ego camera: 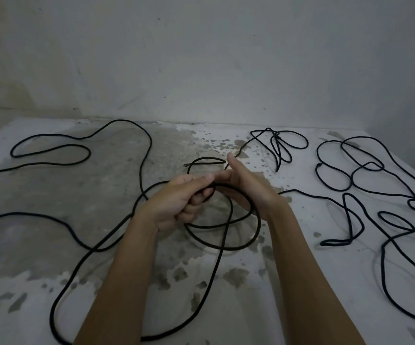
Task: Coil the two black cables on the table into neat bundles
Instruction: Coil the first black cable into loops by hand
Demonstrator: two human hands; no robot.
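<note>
Wall [201,58]: pale and scuffed, it was seen across the whole upper half of the view.
Table [59,195]: a white top worn to grey patches was met by the wall at its far edge.
Left cable [149,145]: it was strewn in wide, loose bends over the left half of the table. One long bend was carried round under the forearms at the near edge and led up into the coil.
Coil [257,232]: a few round turns of the left cable were held up at the table's centre between the two hands. The lower arcs were hung just above the top.
Left hand [176,202]: the fingers were curled round the gathered turns at the coil's left side. The forefinger was stretched out along the top strand towards the other hand.
Right hand [246,185]: the fingers were kept nearly straight and laid against the coil's upper right, with the thumb lifted apart. Their tips were brought against the left forefinger.
End [185,165]: a free end with a small tip was seen just beyond the hands, on a short arc running to the right fingertips.
Thin loops [279,145]: a small knot of narrower loops was left near the far edge. Which cable it belonged to could not be told.
Right cable [400,168]: it was sprawled in overlapping loops on the right side, well apart from both hands.
</note>
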